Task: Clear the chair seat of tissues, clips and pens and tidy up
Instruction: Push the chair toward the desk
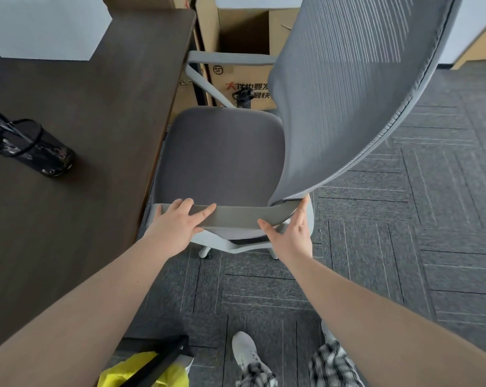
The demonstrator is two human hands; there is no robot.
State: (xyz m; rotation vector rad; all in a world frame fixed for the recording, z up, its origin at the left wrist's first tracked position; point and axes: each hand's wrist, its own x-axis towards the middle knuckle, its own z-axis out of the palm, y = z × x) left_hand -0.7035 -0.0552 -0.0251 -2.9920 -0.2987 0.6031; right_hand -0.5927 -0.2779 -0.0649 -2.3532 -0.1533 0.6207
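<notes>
The grey office chair stands beside the desk, and its seat shows bare fabric with no tissues, clips or pens on it. My left hand wraps the left part of the near armrest, fingers over the top and thumb below. My right hand grips the same armrest at its right end, where it meets the mesh backrest. A black mesh pen holder with pens in it stands on the dark wooden desk at the left.
Open cardboard boxes stand behind the chair, past its far armrest. A white box sits at the back of the desk. A yellow bag lies at the bottom edge near my feet. Grey carpet tiles spread to the right.
</notes>
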